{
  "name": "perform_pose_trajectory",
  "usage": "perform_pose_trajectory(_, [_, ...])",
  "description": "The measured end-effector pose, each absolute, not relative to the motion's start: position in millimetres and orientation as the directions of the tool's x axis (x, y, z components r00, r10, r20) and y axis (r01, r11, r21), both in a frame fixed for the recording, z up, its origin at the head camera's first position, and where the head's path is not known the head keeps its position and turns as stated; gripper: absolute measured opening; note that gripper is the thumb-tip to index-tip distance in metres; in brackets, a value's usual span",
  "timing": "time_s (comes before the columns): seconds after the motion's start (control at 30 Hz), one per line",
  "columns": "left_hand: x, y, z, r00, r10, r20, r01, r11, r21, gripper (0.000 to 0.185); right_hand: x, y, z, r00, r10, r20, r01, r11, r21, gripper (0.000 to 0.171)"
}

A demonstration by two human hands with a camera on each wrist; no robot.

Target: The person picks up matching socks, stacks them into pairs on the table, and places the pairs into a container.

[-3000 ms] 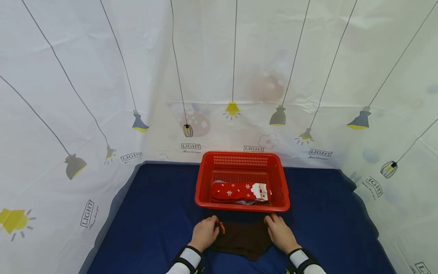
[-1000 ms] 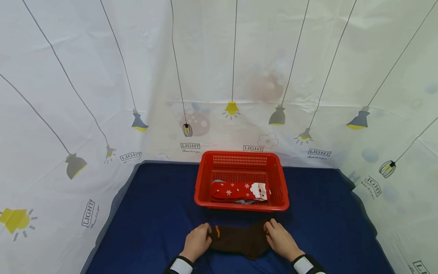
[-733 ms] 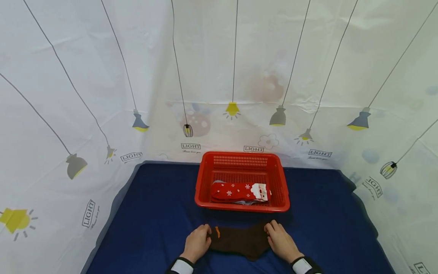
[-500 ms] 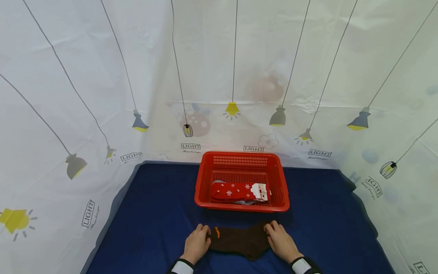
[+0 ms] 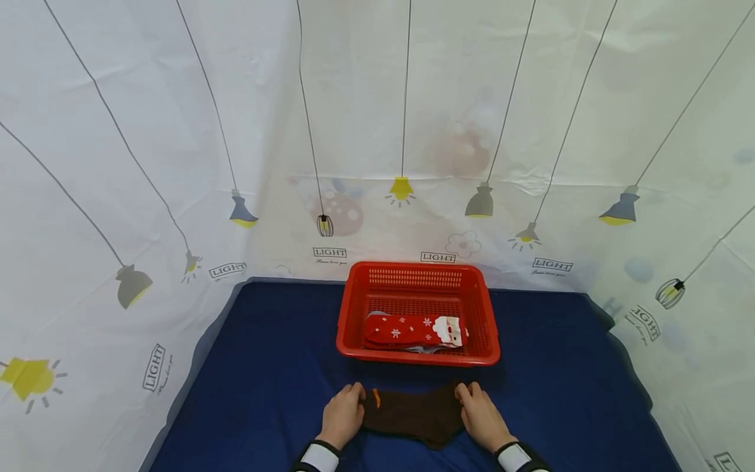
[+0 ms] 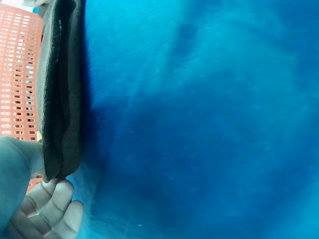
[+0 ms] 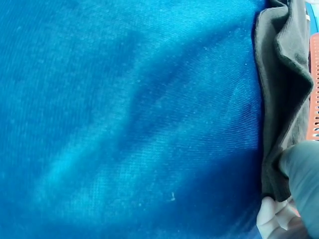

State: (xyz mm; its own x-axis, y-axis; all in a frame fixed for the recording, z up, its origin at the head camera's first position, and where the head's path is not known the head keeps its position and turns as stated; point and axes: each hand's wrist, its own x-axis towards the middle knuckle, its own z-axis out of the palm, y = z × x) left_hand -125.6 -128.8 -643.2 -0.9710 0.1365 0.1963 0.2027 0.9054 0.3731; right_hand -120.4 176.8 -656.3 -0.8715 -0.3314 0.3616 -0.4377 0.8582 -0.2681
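Observation:
A dark brown sock (image 5: 413, 413) with a small orange mark stretches crosswise between my hands, in front of the red basket. My left hand (image 5: 343, 413) pinches its left end, near the orange mark, between thumb and fingers. At the opposite end my right hand (image 5: 483, 416) pinches a corner of the fabric. The left wrist view shows the sock (image 6: 72, 99) edge-on as dark layers lying together, with the left thumb on one side and fingers curled at its tip. In the right wrist view the fabric (image 7: 284, 74) ripples in a wavy fold above the right fingers.
The red plastic basket (image 5: 417, 357) stands just beyond the sock. Inside it lies a red sock (image 5: 407, 330) with snowflakes and a Santa face, over something grey. Dark blue cloth (image 5: 265, 367) covers the surface, bordered by a white sheet (image 5: 366, 98) printed with lamps.
Since three seconds ago my left hand has shifted left to the sock's end, and the orange mark has moved left and lies more in view. Over the last second both hands stay nearly still.

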Motion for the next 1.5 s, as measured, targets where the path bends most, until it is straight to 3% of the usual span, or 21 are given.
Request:
perform_pose_trajectory(0.17, [-133,-127,-638,-0.967,0.143,0.212,0.214,0.906,0.365,0.019,-120,179,-656,-0.864,-0.33,0.381,-0.443,0.857,-0.263,0.036])
perform_pose_trajectory(0.63, [-141,-121,-635,-0.963,0.168,0.212,0.23,0.921,0.313,0.018,-122,182,-653,-0.933,-0.268,0.239,-0.323,0.918,-0.231,0.032])
perform_pose_trajectory(1.0, [-134,-121,-628,-0.976,0.195,0.1,0.215,0.942,0.257,0.031,-117,177,-651,-0.915,-0.259,0.31,-0.317,0.936,-0.154,0.048])
perform_pose_trajectory(1.5, [-129,-114,-644,-0.981,0.159,0.111,0.184,0.943,0.279,0.029,-114,169,-658,-0.915,-0.267,0.303,-0.324,0.933,-0.156,0.038])
